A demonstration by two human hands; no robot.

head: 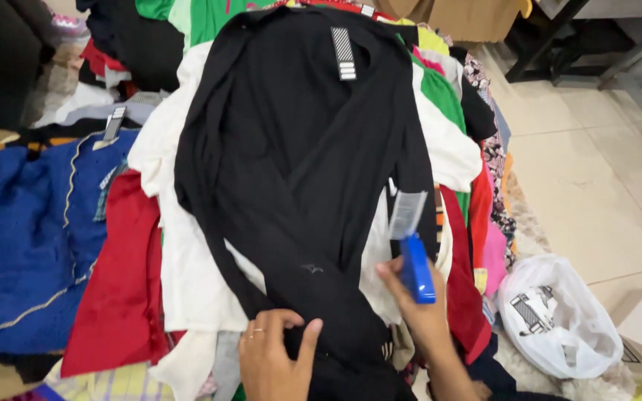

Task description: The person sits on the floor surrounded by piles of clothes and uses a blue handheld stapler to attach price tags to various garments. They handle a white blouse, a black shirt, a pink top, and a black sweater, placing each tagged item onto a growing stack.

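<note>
Left hand flat on the near hem of the black garment, fingers spread, pinning it. Right hand just right of it, fingers closed round a blue-handled lint brush, bristle head up, touching the cloth's right edge. Best to keep the fabric taut and stroke one way. Garment lies atop the clothes pile; open room is the tiled floor far right, plastic bag near right.

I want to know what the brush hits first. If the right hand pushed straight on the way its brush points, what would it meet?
Most likely the black garment: the right hand aims the blue brush up the pile, its bristles already at the garment's edge. Depth is unclear.
</note>
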